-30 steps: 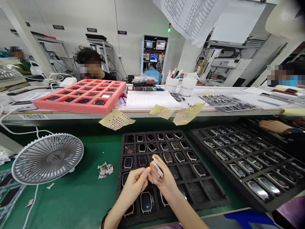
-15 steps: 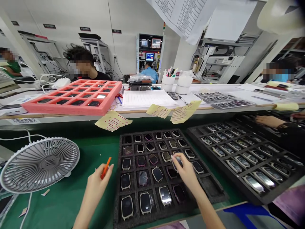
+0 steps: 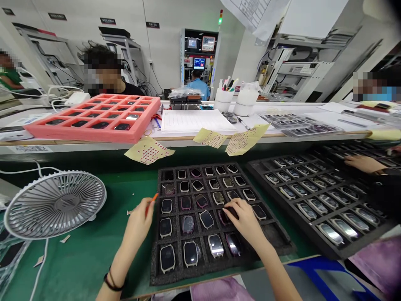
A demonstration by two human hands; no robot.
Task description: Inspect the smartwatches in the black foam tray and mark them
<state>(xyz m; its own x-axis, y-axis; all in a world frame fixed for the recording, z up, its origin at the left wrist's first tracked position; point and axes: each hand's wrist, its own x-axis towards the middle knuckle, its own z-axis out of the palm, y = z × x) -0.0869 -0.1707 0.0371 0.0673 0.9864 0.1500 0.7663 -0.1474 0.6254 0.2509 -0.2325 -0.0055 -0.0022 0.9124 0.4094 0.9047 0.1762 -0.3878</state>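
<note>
My left hand (image 3: 141, 217) is closed around a slim orange tool (image 3: 155, 197), whose tip points up past the tray's left edge. Its exact kind is hidden by the fingers. My right hand (image 3: 242, 218) reaches into the black foam tray (image 3: 153, 267), fingers bent and pinching at a purple-framed watch (image 3: 223, 217) in its slot; the hand partly covers it. Just beyond those fingers a dark-screened watch (image 3: 233, 195) lies in its compartment. Other watches, such as a silver-framed one (image 3: 216, 245), fill most slots around.
Left stands a white fan (image 3: 56, 205) on the green mat (image 3: 103, 259). A second foam tray (image 3: 300, 213) of watches lies right, with a co-worker's hand (image 3: 365, 164) at its far side. A pink foam tray (image 3: 138, 131) and yellow sticker sheets (image 3: 148, 151) are at the shelf ahead.
The watch that was in my right hand now lies in a tray slot, and that hand has shifted nearer to the purple-framed watch. My left hand moved right, toward the tray, with the orange tool.
</note>
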